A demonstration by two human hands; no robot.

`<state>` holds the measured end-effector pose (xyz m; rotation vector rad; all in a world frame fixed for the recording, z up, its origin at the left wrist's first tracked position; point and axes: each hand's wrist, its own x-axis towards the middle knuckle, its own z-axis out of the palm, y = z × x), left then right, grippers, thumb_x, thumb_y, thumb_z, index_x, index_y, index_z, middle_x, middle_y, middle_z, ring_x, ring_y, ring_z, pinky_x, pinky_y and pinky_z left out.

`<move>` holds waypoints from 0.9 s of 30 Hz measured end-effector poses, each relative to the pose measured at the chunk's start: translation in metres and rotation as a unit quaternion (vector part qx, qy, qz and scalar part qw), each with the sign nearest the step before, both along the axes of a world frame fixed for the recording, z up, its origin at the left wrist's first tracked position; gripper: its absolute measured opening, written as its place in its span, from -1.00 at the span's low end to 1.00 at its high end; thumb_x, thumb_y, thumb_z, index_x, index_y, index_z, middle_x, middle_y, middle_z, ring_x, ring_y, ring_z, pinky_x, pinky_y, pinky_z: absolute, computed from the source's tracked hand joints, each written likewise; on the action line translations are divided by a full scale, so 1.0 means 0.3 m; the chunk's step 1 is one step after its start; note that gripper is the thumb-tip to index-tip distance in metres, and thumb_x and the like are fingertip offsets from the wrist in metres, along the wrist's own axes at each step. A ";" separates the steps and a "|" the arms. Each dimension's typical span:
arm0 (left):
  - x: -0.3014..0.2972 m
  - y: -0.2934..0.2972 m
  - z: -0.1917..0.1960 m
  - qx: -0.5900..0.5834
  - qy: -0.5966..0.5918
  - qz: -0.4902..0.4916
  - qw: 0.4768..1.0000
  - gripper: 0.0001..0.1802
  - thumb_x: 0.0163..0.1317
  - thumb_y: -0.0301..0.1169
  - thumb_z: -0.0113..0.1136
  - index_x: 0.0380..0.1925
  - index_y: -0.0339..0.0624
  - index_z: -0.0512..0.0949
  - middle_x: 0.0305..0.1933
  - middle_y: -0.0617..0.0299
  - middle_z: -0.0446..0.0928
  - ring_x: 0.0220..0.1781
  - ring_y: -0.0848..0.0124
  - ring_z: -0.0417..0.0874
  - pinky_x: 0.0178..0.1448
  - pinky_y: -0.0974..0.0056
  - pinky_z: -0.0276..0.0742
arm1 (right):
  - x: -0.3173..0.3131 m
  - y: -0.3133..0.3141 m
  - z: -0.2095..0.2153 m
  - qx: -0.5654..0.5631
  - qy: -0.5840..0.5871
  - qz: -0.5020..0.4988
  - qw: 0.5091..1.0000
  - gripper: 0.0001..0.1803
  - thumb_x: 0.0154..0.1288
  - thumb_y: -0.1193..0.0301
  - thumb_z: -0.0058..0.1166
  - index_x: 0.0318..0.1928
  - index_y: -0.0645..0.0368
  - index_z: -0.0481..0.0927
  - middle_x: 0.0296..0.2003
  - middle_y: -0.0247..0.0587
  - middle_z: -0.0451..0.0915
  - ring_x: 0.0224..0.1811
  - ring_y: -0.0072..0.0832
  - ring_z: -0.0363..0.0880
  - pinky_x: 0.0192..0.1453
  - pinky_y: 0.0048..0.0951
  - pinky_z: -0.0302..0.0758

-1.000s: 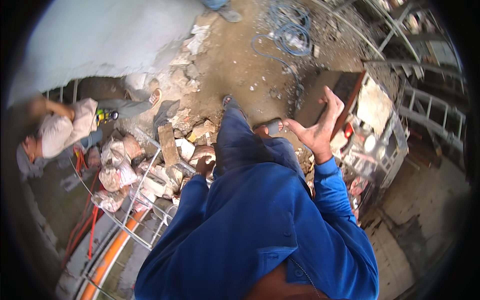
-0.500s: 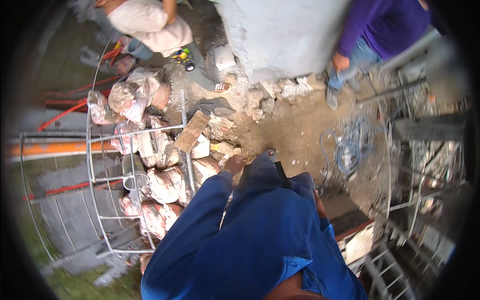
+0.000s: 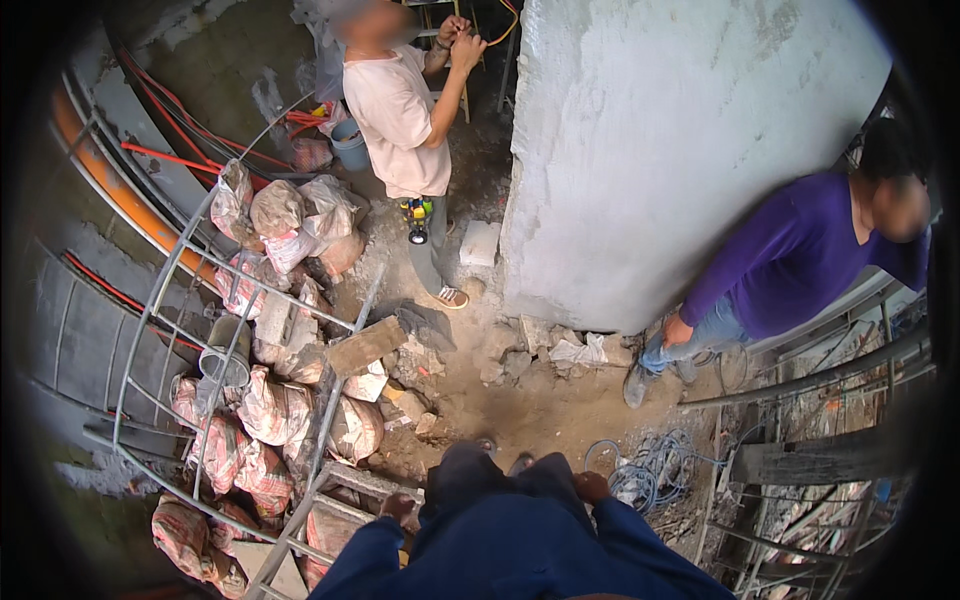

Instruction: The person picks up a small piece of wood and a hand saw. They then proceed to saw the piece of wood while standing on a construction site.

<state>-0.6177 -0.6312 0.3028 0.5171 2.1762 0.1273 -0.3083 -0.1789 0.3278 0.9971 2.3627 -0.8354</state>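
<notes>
My left hand (image 3: 398, 507) hangs beside my left thigh, close to a metal scaffold frame (image 3: 322, 430); nothing shows in it. On the other side, my right hand (image 3: 592, 487) is down by my right thigh, near a tangled blue-grey hose or cable (image 3: 650, 480). The fingers of both hands are too small and partly hidden to make out. Filled sacks (image 3: 272, 408) are piled behind and beside the frame, with a brown block (image 3: 365, 346) lying across its rail. A grey pail (image 3: 228, 352) lies tipped among the sacks.
A co-worker in a pale shirt (image 3: 395, 120) handles an orange cable ahead; a blue bucket (image 3: 350, 147) stands behind. Another, in purple (image 3: 790, 250), stands by the grey wall (image 3: 680, 160). Rubble (image 3: 520, 360) lines its base. Metal bars and a dark beam (image 3: 820, 458) stand right.
My view has tilted up and turned, showing more of both co-workers and the wall. The pale-shirted one now has both hands raised at the cable. My hands hang lower in the picture.
</notes>
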 end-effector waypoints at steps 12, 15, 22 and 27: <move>0.355 0.116 0.030 0.135 -0.090 0.284 0.945 -0.69 0.32 -0.13 0.14 -0.17 -0.09 0.70 -0.12 -0.06 0.71 0.02 -0.01 0.72 0.09 0.01 0.62 | -0.250 0.273 0.107 -0.187 -0.058 -0.187 0.963 -0.74 0.40 0.20 0.01 -0.13 0.07 0.64 -0.33 -0.08 0.65 -0.34 -0.12 0.68 -0.21 -0.12 0.62; 0.216 0.194 -0.017 0.151 -0.095 0.298 0.938 -0.69 0.33 -0.14 0.14 -0.18 -0.10 0.70 -0.14 -0.07 0.71 0.00 -0.02 0.72 0.06 0.01 0.62 | -0.514 0.379 0.151 -0.249 -0.083 -0.406 0.875 -0.67 0.47 0.10 0.04 -0.02 0.04 0.65 -0.23 -0.33 0.63 -0.26 -0.34 0.66 -0.16 -0.30 0.62; -0.397 0.154 -0.157 0.140 -0.005 0.258 0.956 -0.68 0.35 -0.17 0.10 -0.13 -0.14 0.67 -0.21 -0.08 0.71 -0.10 -0.09 0.73 -0.04 -0.01 0.64 | -1.609 0.946 0.560 -0.223 0.539 -0.573 0.576 0.05 0.39 -0.34 -0.10 0.63 -0.18 -0.25 0.63 -0.05 -0.21 0.64 0.12 -0.19 0.58 0.23 0.03; -0.993 0.210 -0.061 0.212 0.051 0.409 0.886 -0.59 0.39 -0.30 0.16 0.18 -0.19 0.54 -0.09 0.04 0.71 -0.06 0.30 0.76 -0.13 0.24 0.62 | -2.089 1.131 0.754 -0.159 0.645 -0.567 0.487 -0.03 0.40 -0.35 -0.23 0.60 -0.10 -0.10 0.58 -0.07 -0.06 0.60 0.06 -0.06 0.59 0.20 0.04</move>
